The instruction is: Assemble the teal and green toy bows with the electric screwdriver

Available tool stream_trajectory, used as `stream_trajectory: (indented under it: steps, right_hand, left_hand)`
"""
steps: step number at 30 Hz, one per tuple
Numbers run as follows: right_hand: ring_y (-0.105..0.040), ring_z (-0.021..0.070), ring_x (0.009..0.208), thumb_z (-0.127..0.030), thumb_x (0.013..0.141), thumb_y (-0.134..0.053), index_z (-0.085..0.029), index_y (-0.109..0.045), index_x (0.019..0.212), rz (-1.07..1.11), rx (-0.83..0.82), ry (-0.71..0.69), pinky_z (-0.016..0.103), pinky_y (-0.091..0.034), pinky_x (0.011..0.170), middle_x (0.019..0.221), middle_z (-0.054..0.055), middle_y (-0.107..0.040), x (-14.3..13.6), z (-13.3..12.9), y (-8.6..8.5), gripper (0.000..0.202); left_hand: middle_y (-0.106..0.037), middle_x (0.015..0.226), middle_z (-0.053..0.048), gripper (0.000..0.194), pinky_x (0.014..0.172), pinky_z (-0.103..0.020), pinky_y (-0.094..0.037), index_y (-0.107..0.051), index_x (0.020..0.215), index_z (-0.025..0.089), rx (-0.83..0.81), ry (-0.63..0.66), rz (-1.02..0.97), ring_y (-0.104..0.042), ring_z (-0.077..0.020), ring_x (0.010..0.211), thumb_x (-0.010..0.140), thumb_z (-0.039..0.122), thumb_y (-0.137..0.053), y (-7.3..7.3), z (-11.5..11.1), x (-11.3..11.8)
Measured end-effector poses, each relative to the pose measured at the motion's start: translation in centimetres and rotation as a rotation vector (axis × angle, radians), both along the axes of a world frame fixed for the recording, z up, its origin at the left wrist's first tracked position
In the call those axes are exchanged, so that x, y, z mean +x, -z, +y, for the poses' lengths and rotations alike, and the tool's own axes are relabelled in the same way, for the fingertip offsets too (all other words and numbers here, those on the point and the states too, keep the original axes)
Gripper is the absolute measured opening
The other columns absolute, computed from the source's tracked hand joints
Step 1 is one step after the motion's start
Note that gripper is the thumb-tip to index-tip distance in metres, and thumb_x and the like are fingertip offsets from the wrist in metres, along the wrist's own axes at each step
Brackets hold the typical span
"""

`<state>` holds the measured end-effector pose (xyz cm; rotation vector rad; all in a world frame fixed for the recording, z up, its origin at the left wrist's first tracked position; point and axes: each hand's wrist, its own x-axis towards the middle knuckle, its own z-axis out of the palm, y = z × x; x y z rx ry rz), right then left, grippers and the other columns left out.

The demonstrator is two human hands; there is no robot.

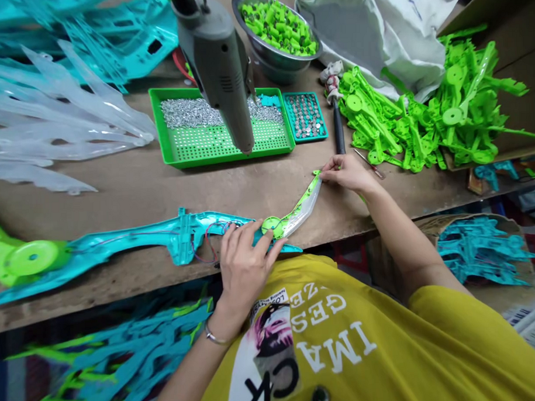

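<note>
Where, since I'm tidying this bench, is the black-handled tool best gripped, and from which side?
By the straight black handle, I'd say, coming from the near side: the handle runs that way, while the wrapped head lies at the far end and green parts crowd its right.

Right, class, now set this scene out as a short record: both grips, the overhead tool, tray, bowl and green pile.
Left grip: over the long teal part, fingertips at the curved piece's round green end
Right grip: pinching that piece's far tip
Tool: grey power tool, tip pointing down
Tray: green tray, holding small silvery pieces
Bowl: metal bowl, heaped with green pieces
Pile: green parts, near a cardboard box
</note>
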<state>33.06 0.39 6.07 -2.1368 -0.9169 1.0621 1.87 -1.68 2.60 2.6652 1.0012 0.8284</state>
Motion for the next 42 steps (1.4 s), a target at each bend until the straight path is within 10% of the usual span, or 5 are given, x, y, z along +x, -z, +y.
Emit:
stream_trajectory:
  steps: [11,22,32,42]
  right_hand:
    - [-0.063,0.0125,0.060,-0.020,0.061,-0.095,-0.014,-0.065,0.070,0.088,-0.061,-0.073,0.025,-0.050,0.061,0.059,0.001,-0.067,1.2,0.6,-0.2,0.032]
    - [-0.030,0.0049,0.036,-0.038,0.094,-0.067,-0.024,-0.071,0.086,0.011,0.682,-0.042,0.028,-0.016,0.042,0.059,-0.002,-0.065,-0.7,-1.8,-10.3,0.017]
    - [-0.062,0.0169,0.071,-0.027,0.085,-0.070,-0.016,-0.074,0.079,-0.310,0.022,-0.244,0.033,-0.048,0.072,0.077,0.006,-0.074,1.1,-1.1,-2.8,0.013]
    - [-0.062,0.0144,0.069,-0.025,0.080,-0.072,-0.012,-0.075,0.082,-0.161,-0.008,-0.196,0.027,-0.047,0.067,0.078,0.007,-0.075,0.9,-1.3,-0.1,0.013]
  left_hand:
    - [-0.075,0.117,-0.015,0.022,0.109,-0.054,-0.049,-0.076,0.101,0.019,-0.048,-0.013,0.006,-0.069,-0.0289,0.110,0.093,0.039,-0.071,0.2,-0.4,0.1]
    - [-0.075,0.118,-0.016,0.020,0.109,-0.052,-0.049,-0.075,0.105,0.017,-0.066,0.018,-0.010,-0.069,-0.0297,0.114,0.094,0.033,-0.069,0.1,-0.4,-0.3]
    - [-0.077,0.112,-0.013,0.023,0.103,-0.048,-0.051,-0.073,0.099,0.018,0.057,0.003,0.013,-0.070,-0.0286,0.107,0.090,0.040,-0.075,-0.2,-0.1,0.0]
    - [-0.077,0.110,-0.012,0.022,0.102,-0.048,-0.052,-0.073,0.096,0.018,0.056,0.016,0.001,-0.068,-0.0293,0.107,0.089,0.038,-0.077,-0.1,0.1,0.2]
